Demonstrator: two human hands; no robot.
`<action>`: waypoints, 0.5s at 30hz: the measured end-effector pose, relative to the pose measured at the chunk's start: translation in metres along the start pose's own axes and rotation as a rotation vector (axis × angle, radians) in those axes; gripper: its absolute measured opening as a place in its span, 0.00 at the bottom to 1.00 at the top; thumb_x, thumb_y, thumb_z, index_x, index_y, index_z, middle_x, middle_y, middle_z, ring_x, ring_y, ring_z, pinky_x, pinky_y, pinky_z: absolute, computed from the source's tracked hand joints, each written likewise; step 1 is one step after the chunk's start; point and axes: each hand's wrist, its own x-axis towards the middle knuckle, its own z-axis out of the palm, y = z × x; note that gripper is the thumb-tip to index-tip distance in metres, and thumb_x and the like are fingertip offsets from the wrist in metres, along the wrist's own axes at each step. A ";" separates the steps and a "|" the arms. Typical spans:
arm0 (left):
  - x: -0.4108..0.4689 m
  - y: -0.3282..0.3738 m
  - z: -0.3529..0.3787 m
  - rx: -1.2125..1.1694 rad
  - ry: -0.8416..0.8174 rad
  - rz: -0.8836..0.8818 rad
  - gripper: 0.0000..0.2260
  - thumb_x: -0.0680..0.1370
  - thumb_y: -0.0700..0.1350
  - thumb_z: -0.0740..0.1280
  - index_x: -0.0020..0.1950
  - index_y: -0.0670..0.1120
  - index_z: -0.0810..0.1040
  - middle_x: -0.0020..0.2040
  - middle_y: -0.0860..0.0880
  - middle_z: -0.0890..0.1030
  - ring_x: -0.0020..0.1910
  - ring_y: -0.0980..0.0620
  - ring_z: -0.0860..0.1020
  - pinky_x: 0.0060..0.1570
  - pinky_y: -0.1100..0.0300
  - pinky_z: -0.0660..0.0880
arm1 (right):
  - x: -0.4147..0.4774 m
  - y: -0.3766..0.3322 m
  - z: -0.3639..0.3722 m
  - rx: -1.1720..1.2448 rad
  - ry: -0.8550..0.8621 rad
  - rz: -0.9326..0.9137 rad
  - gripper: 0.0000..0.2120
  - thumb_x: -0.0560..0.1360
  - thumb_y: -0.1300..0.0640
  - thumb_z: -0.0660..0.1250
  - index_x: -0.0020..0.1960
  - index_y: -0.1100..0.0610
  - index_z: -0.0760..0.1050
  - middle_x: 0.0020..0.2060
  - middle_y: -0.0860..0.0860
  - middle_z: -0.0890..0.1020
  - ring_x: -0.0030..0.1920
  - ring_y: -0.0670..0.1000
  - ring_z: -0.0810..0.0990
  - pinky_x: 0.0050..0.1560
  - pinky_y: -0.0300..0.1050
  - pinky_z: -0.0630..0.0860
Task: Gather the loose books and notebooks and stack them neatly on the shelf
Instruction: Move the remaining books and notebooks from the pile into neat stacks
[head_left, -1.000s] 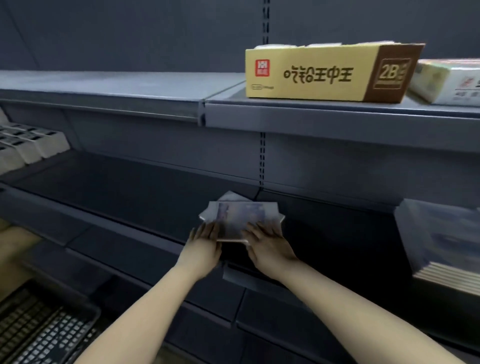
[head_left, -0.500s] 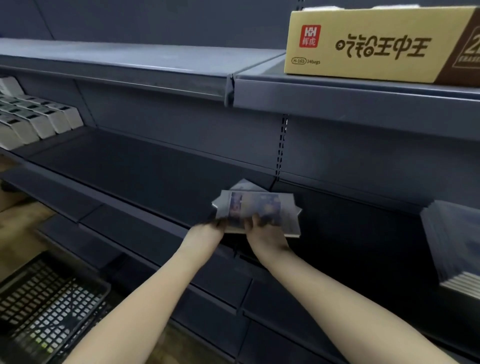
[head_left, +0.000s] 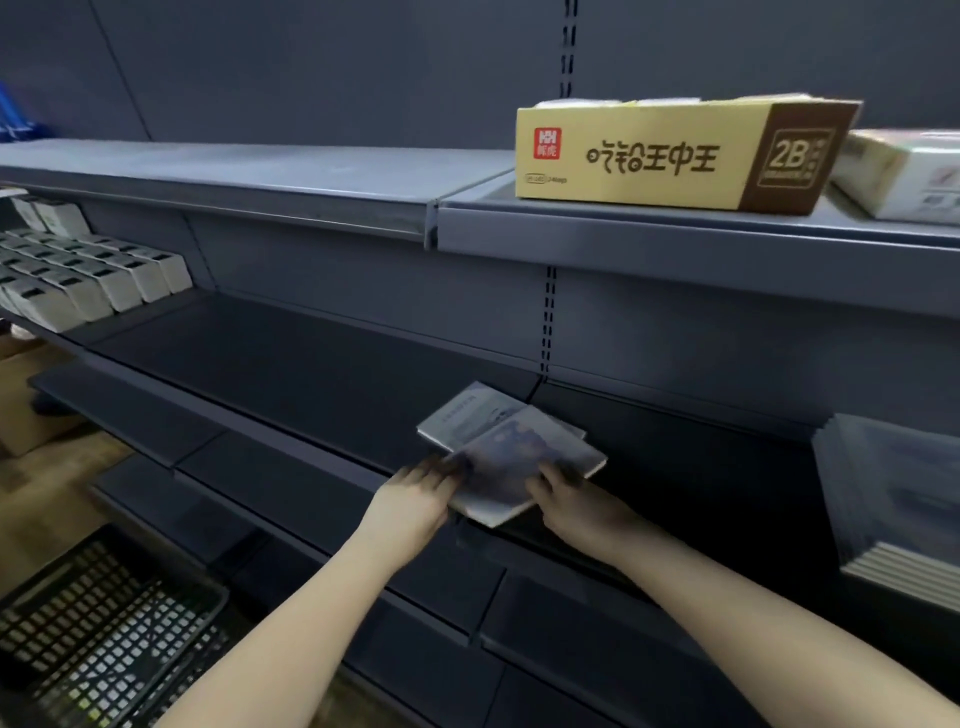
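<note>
A small pile of thin notebooks (head_left: 511, 457) lies on the dark middle shelf (head_left: 291, 374), near its front edge. The top one has a bluish picture cover and sits skewed over a pale one (head_left: 467, 415) beneath. My left hand (head_left: 415, 501) holds the pile's near left corner. My right hand (head_left: 571, 501) holds its near right edge, fingers over the cover. Both hands are blurred. A neat stack of notebooks (head_left: 898, 499) rests on the same shelf at the far right.
On the upper shelf stand a yellow 2B pencil carton (head_left: 670, 156) and a white pack (head_left: 904, 176). Rows of small white boxes (head_left: 88, 280) fill the shelf at left. A black mesh basket (head_left: 98, 634) sits on the floor at lower left.
The top notebooks have turned askew on the pile, uncovering more of the pale one beneath. Both hands stayed at the pile's near edge. My view shifted slightly.
</note>
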 end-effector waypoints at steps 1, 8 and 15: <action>0.001 0.006 0.002 -0.017 0.000 0.039 0.23 0.60 0.43 0.77 0.54 0.45 0.82 0.54 0.47 0.83 0.52 0.47 0.82 0.47 0.56 0.80 | -0.010 0.007 -0.001 0.105 0.004 -0.015 0.17 0.62 0.63 0.73 0.50 0.64 0.76 0.46 0.61 0.77 0.41 0.60 0.79 0.36 0.45 0.75; 0.020 0.061 -0.001 0.051 0.038 0.204 0.15 0.69 0.50 0.58 0.42 0.47 0.83 0.38 0.51 0.83 0.32 0.52 0.82 0.24 0.64 0.74 | -0.066 0.036 0.005 0.481 0.064 0.034 0.21 0.71 0.52 0.66 0.64 0.55 0.72 0.61 0.53 0.76 0.61 0.56 0.73 0.61 0.45 0.70; 0.041 0.125 -0.023 0.040 0.119 0.297 0.05 0.66 0.49 0.71 0.38 0.49 0.84 0.33 0.52 0.82 0.29 0.53 0.80 0.17 0.67 0.67 | -0.088 0.032 0.009 0.207 -0.001 0.157 0.22 0.76 0.65 0.60 0.70 0.64 0.64 0.69 0.64 0.66 0.69 0.63 0.66 0.66 0.54 0.68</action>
